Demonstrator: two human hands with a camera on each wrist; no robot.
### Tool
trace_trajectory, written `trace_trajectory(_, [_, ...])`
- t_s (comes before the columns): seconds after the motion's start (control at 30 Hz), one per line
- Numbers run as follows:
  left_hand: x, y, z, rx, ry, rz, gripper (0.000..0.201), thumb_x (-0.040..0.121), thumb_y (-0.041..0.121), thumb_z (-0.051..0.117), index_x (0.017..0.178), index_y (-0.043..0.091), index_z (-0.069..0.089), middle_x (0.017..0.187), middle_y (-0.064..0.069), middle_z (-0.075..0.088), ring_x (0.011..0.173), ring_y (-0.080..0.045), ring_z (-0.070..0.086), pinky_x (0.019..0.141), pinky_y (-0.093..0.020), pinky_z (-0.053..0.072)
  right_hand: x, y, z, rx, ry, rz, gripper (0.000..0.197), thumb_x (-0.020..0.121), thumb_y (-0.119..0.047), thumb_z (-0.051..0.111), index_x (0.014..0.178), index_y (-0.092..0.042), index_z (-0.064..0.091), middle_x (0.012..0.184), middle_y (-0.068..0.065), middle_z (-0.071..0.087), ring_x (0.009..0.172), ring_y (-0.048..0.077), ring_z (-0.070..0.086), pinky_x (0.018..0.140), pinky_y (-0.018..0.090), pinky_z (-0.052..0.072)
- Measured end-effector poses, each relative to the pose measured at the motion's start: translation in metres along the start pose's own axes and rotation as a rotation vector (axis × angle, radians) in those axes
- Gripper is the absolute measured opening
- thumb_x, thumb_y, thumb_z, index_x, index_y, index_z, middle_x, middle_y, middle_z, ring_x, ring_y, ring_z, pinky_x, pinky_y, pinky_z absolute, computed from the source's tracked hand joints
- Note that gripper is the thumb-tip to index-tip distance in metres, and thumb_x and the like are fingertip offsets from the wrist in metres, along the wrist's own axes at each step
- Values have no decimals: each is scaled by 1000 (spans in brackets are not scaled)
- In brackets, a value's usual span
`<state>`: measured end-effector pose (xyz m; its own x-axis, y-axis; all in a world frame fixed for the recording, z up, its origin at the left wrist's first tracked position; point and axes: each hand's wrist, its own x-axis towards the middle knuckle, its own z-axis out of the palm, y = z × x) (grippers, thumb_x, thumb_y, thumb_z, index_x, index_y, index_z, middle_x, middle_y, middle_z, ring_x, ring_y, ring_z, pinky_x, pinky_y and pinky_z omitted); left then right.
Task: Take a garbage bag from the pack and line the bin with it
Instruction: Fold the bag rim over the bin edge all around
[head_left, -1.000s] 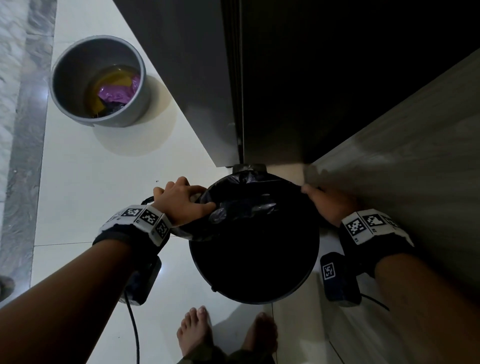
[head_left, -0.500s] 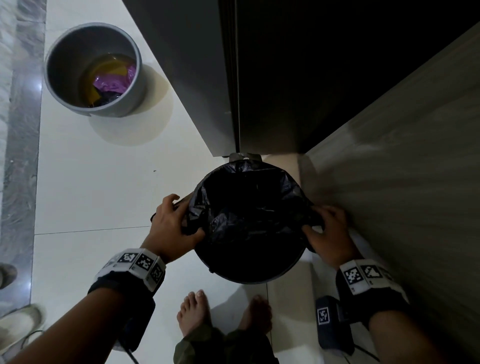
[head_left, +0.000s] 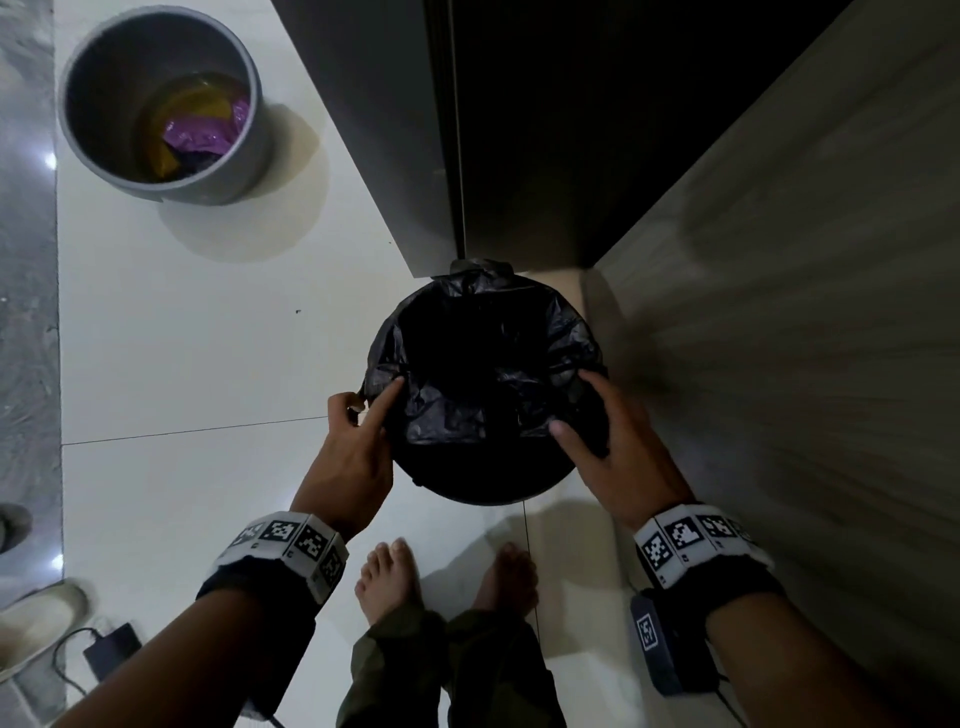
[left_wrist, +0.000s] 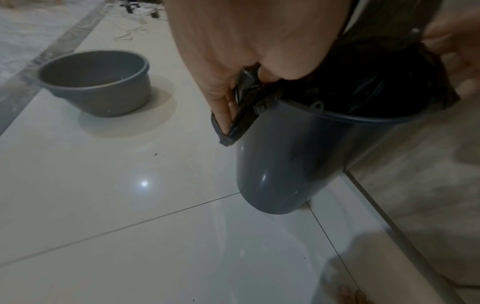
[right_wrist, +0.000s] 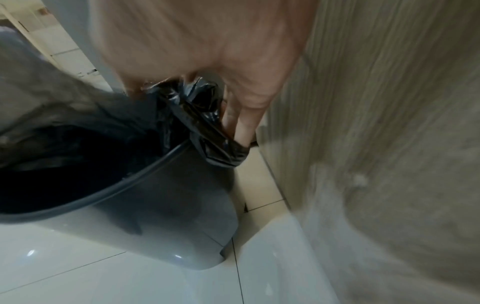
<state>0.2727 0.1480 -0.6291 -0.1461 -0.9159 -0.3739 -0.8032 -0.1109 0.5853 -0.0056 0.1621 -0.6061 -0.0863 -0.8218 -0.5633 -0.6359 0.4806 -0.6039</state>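
Grey bin (left_wrist: 291, 156) is standing on the white tiled floor (head_left: 208, 364), close against a wood-grain panel (head_left: 779, 312) on its right and just in front of a dark doorway. Black garbage bag (head_left: 483, 384) is sitting inside the bin, its mouth gathered around the far and side parts of the rim; the near rim is showing bare in both wrist views.

Left hand (head_left: 353, 447) is working at the bin's left edge. Its fingers (left_wrist: 221, 98) are tucked inside the bag's hem, thumb closing on the plastic from the other side, stretching the film down over the outside of the bin wall.

Right hand (head_left: 618, 441) is doing the mirror job on the right edge: fingers (right_wrist: 241, 121) are hooked into a fold of the bag and carrying it out past the rim, thumb lying across the crumpled plastic on the inner side. This view is blurring somewhat.

A second grey bin (head_left: 161, 104) is standing well apart at far left, holding yellow and purple wrappers. Two bare feet (head_left: 395, 577) are showing below the bin. A pale slipper (head_left: 36, 618) and a small dark device with a cable (head_left: 111, 657) are lying at the lower left.
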Motion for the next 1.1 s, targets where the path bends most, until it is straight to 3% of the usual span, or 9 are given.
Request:
trace_trajectory(0.13, [-6, 5, -1, -10, -70, 16, 49, 91, 19, 49, 138, 28, 40, 111, -1, 29, 71, -5, 53, 74, -19, 41, 3, 15, 2, -46, 78, -35, 29, 91, -37, 51, 119, -29, 55, 119, 6, 51, 96, 24, 62, 84, 40, 54])
trace_trajectory(0.23, [-7, 3, -2, 26, -46, 84, 45, 86, 26, 62, 130, 23, 51, 109, -3, 31, 70, -10, 56, 76, -17, 43, 1, 24, 7, -53, 150, -54, 20, 92, -24, 53, 105, -16, 66, 114, 6, 52, 83, 15, 56, 79, 28, 48])
trace_trajectory(0.37, [-6, -5, -1, 59, 14, 97, 14, 86, 15, 63, 98, 10, 67, 97, -5, 37, 60, -10, 44, 62, -26, 41, -9, 29, 13, -82, 214, -55, 18, 92, -21, 53, 99, -11, 67, 119, 3, 46, 85, 12, 51, 78, 27, 45])
trace_trajectory(0.57, [-16, -10, -2, -1, -59, 183, 10, 78, 2, 63, 74, 8, 55, 88, -1, 43, 69, 1, 52, 63, -12, 41, -25, 17, 23, -111, 107, -53, 17, 93, -24, 49, 108, -21, 56, 107, -4, 56, 88, 17, 60, 73, 32, 50])
trace_trajectory(0.7, [-21, -12, -2, -14, -90, 166, 18, 77, 1, 60, 77, 16, 51, 80, 8, 43, 72, 2, 51, 65, -13, 40, -33, 13, 28, -181, 30, -56, 35, 89, -31, 56, 122, -29, 48, 109, -9, 51, 87, 11, 57, 73, 30, 50])
trace_trajectory(0.77, [-24, -9, -4, -73, -117, 134, 23, 82, -1, 57, 98, 15, 54, 82, 14, 47, 77, 9, 52, 66, -6, 39, -31, 14, 31, -192, 24, -57, 26, 91, -28, 53, 117, -26, 55, 111, -1, 59, 90, 18, 60, 75, 32, 51])
trace_trajectory(0.87, [-25, -11, -3, -65, -140, 126, 46, 86, 2, 53, 127, 22, 50, 87, 7, 56, 73, -3, 55, 68, -15, 44, -31, 17, 39, -148, 34, -74, 19, 92, -23, 51, 106, -20, 64, 108, 2, 62, 89, 17, 60, 77, 31, 52])
trace_trajectory(1.0, [-26, -14, -2, 3, -97, 192, 21, 84, -1, 57, 98, 10, 68, 74, 10, 49, 61, -2, 49, 61, -18, 40, -40, 26, 43, -96, 167, -122, 17, 89, -23, 59, 100, -14, 69, 104, -9, 46, 84, 7, 52, 70, 9, 39])
trace_trajectory(1.1, [-31, -18, -4, -49, -108, 219, 13, 79, 4, 53, 79, 12, 63, 74, 1, 52, 62, -13, 53, 61, -33, 50, -46, 33, 42, -87, 213, -132, 14, 87, -22, 62, 94, -13, 70, 99, -12, 47, 79, 4, 52, 69, 10, 38])
